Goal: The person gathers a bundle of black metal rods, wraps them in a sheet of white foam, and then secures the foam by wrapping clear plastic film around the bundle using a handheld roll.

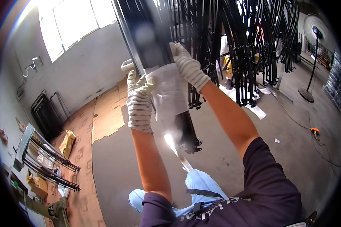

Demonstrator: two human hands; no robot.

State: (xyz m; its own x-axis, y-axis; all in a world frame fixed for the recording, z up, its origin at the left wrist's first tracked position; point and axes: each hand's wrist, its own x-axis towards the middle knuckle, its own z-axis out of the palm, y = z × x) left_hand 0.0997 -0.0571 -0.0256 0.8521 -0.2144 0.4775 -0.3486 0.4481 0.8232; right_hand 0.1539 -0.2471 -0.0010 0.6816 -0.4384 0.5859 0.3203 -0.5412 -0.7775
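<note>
A long black metal part (146, 36) hangs upright in front of me, its upper end blurred by glare. Around its middle lies a thin white wrapping sheet (168, 90), creased and loose at the bottom. My left hand (139, 102), in a white striped knit glove, pinches the sheet's left edge with bent fingers, the index pointing up. On the other side my right hand (189, 68), gloved alike, curls round the sheet's upper right edge against the black part; its fingertips are partly hidden. Below the sheet shows the part's dark lower end (189, 134).
Many black curved frames (238, 49) hang in rows at the right, with a person partly visible behind them. A standing fan (313, 60) is far right. An orange connector (314, 130) lies on a floor cable. Curved black frames (45, 162) and cardboard (108, 113) are at left.
</note>
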